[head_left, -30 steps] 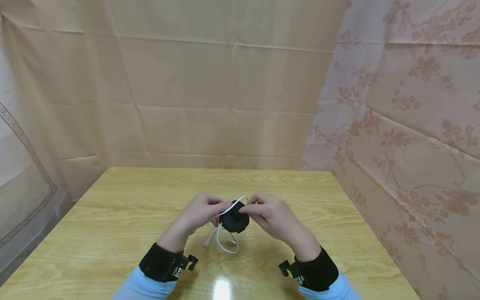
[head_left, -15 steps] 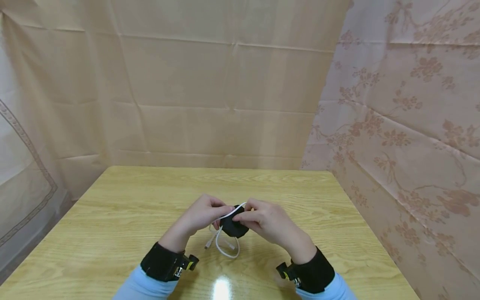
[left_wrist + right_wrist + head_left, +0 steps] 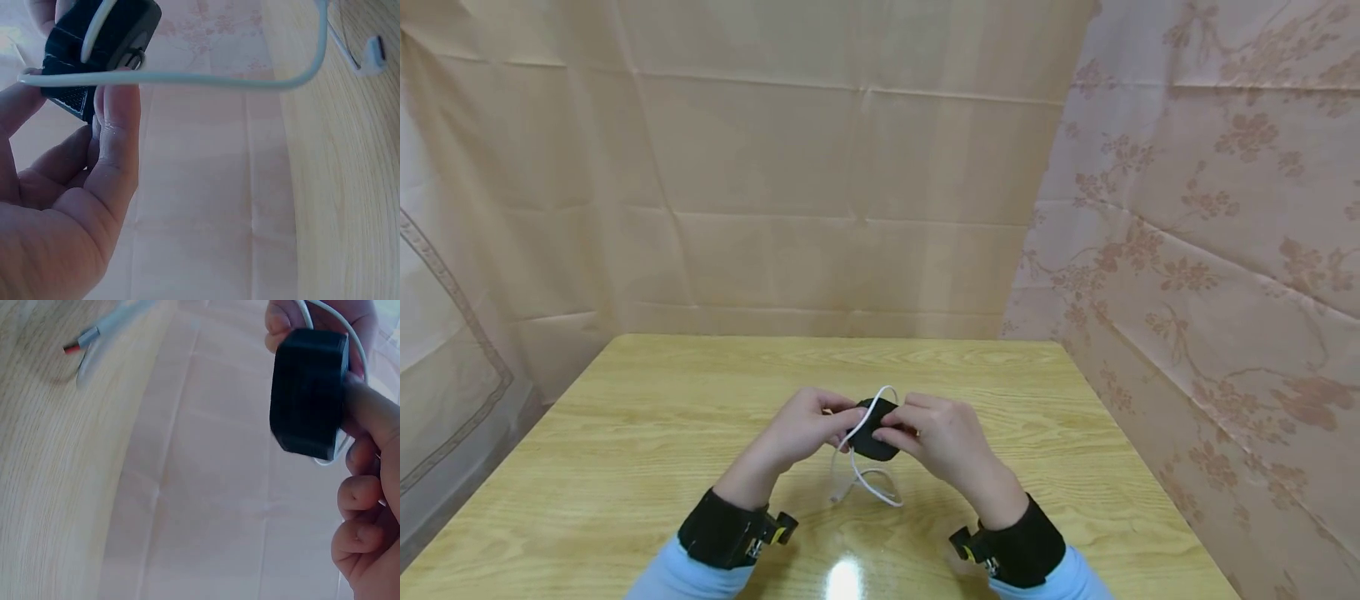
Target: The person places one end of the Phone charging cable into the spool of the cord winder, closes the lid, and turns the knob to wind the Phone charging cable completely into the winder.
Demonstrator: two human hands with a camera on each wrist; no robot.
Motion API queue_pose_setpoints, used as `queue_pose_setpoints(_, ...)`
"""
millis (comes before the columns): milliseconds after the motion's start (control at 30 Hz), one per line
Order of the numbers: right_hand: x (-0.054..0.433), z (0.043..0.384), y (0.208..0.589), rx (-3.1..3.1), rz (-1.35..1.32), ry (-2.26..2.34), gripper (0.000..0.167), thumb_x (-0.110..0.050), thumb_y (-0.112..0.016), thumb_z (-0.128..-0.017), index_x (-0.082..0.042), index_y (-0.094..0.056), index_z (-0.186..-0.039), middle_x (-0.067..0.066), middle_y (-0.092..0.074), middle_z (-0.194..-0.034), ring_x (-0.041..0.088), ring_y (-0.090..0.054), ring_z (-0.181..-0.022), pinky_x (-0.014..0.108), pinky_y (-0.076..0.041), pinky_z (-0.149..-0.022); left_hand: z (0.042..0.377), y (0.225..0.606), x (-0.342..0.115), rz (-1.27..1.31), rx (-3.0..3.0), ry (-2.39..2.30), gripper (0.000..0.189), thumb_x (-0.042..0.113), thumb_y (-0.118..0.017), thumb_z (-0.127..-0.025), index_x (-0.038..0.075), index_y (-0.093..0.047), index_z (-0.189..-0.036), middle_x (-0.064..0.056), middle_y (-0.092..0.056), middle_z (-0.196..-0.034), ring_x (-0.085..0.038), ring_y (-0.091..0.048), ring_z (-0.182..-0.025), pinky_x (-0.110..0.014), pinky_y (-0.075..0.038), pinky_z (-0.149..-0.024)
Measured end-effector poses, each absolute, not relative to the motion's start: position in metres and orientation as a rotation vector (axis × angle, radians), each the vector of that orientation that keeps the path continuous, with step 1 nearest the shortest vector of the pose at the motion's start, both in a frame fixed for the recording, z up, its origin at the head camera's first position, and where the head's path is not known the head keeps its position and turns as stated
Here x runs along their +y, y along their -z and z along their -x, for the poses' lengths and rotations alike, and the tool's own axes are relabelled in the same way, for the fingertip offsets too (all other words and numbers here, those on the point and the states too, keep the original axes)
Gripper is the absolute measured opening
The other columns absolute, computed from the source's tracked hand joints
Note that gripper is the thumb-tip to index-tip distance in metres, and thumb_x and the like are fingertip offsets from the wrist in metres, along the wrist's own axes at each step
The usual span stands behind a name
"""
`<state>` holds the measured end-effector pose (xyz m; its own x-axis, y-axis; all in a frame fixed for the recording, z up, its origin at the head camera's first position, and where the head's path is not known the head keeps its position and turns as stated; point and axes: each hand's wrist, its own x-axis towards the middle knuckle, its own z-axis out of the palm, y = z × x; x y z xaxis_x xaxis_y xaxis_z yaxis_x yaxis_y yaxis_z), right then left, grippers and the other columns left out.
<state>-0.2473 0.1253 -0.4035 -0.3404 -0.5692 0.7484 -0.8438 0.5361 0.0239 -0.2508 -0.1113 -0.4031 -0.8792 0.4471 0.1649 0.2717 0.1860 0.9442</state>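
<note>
A small black device [image 3: 872, 443] with angular, many-sided edges is held up between both hands above the table. Part of its side carries a fine mesh, seen in the left wrist view beside a small metal ring [image 3: 135, 59]. My left hand [image 3: 801, 428] grips the device by its left side, thumb on top. Across and around the device runs a white cable [image 3: 206, 81], its loose loop hanging below. One cable plug [image 3: 84, 342] shows in the right wrist view. At the device's right edge, my right hand [image 3: 949, 433] pinches it, the other fingers curled.
The wooden table [image 3: 700, 383] spreads under the hands, with a bright glare spot near its front edge. A plain beige curtain [image 3: 775, 208] hangs behind it, and a flower-patterned cloth [image 3: 1210, 250] hangs along the right.
The device has tilted and risen slightly. The cable's upper loop stands higher above it again, and the hanging loop has swung to the right. Both hands stay close to where they were.
</note>
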Motion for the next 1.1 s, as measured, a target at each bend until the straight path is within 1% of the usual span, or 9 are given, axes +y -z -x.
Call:
queue_pose_setpoints(133, 0.124, 0.246, 0.404, -2.055, -1.089, -0.499, 0.016, -0.025, -0.087, -0.081, -0.018, -0.074, -0.077, -0.011, -0.06, -0.07, -0.002, -0.048, -0.053, 0.013, -0.037, -0.047, 0.25, 0.401, -0.11, -0.724, 2.352, -1.795, 0.029, 0.019, -0.069, -0.098, -0.006, -0.074, -0.112, -0.01, -0.075, -0.091, -0.022, -0.069, -0.071, -0.036, -0.058, -0.067)
queue_pose_setpoints(233, 0.123, 0.244, 0.404, -2.07, -1.063, -0.507, 0.017, -0.025, -0.085, -0.083, -0.018, -0.072, -0.076, -0.01, -0.061, -0.07, -0.002, -0.049, -0.054, 0.014, -0.038, -0.048, 0.249, 0.4, -0.109, -0.746, 2.384, -1.808, 0.027, 0.018, -0.07, -0.097, -0.003, -0.075, -0.112, -0.01, -0.075, -0.094, -0.022, -0.069, -0.073, -0.035, -0.058, -0.067)
queue_pose_setpoints(367, 0.122, 0.243, 0.404, -2.079, -1.044, -0.485, 0.019, -0.023, -0.082, -0.087, -0.016, -0.068, -0.076, -0.008, -0.059, -0.069, 0.0, -0.048, -0.053, 0.015, -0.039, -0.047, 0.247, 0.398, -0.106, -0.752, 2.434, -1.82, 0.025, 0.021, -0.073, -0.096, 0.001, -0.077, -0.111, -0.007, -0.075, -0.093, -0.021, -0.068, -0.074, -0.032, -0.055, -0.065)
queue_pose_setpoints(467, 0.121, 0.243, 0.404, -2.068, -1.027, -0.426, 0.021, -0.022, -0.079, -0.09, -0.015, -0.064, -0.076, -0.007, -0.055, -0.068, 0.002, -0.045, -0.051, 0.016, -0.037, -0.045, 0.246, 0.397, -0.104, -0.758, 2.476, -1.832, 0.024, 0.022, -0.075, -0.095, 0.003, -0.079, -0.109, -0.006, -0.075, -0.091, -0.02, -0.067, -0.073, -0.03, -0.053, -0.063)
queue_pose_setpoints(633, 0.117, 0.244, 0.404, -2.039, -1.008, -0.294, 0.022, -0.021, -0.07, -0.093, -0.014, -0.06, -0.075, -0.004, -0.054, -0.066, 0.005, -0.044, -0.048, 0.018, -0.033, -0.041, 0.244, 0.398, -0.102, -0.846, 2.559, -1.842, 0.02, 0.018, -0.077, -0.093, 0.003, -0.08, -0.106, -0.006, -0.074, -0.092, -0.017, -0.068, -0.074, -0.028, -0.053, -0.064)
queue_pose_setpoints(733, 0.114, 0.244, 0.405, -2.052, -0.987, -0.295, 0.021, -0.019, -0.067, -0.094, -0.013, -0.061, -0.075, -0.004, -0.055, -0.066, 0.005, -0.045, -0.047, 0.019, -0.032, -0.041, 0.243, 0.399, -0.101, -0.891, 2.625, -1.835, 0.019, 0.018, -0.078, -0.092, 0.004, -0.08, -0.106, -0.005, -0.072, -0.091, -0.015, -0.068, -0.075, -0.028, -0.054, -0.065)
queue_pose_setpoints(833, 0.112, 0.243, 0.405, -2.094, -0.944, -0.392, 0.023, -0.017, -0.066, -0.094, -0.014, -0.06, -0.072, -0.005, -0.052, -0.063, 0.005, -0.044, -0.048, 0.018, -0.03, -0.041, 0.242, 0.399, -0.099, -0.905, 2.673, -1.846, 0.02, 0.018, -0.08, -0.091, 0.007, -0.08, -0.106, -0.002, -0.071, -0.089, -0.015, -0.068, -0.076, -0.029, -0.055, -0.065)
queue_pose_setpoints(967, 0.11, 0.241, 0.404, -2.165, -0.86, -0.657, 0.025, -0.011, -0.067, -0.094, -0.014, -0.062, -0.069, -0.009, -0.048, -0.06, 0.002, -0.04, -0.049, 0.019, -0.031, -0.043, 0.241, 0.399, -0.095, -0.971, 2.694, -1.906, 0.02, 0.017, -0.083, -0.088, 0.007, -0.08, -0.106, -0.001, -0.07, -0.09, -0.015, -0.069, -0.078, -0.03, -0.058, -0.067)
queue_pose_setpoints(1100, 0.108, 0.238, 0.402, -2.246, -0.734, -1.007, 0.027, -0.007, -0.064, -0.098, -0.012, -0.067, -0.072, -0.012, -0.042, -0.055, 0.001, -0.035, -0.045, 0.021, -0.03, -0.042, 0.243, 0.401, -0.091, -1.122, 2.782, -1.924, 0.021, 0.012, -0.085, -0.085, 0.006, -0.08, -0.104, -0.001, -0.069, -0.091, -0.013, -0.069, -0.077, -0.028, -0.059, -0.066)
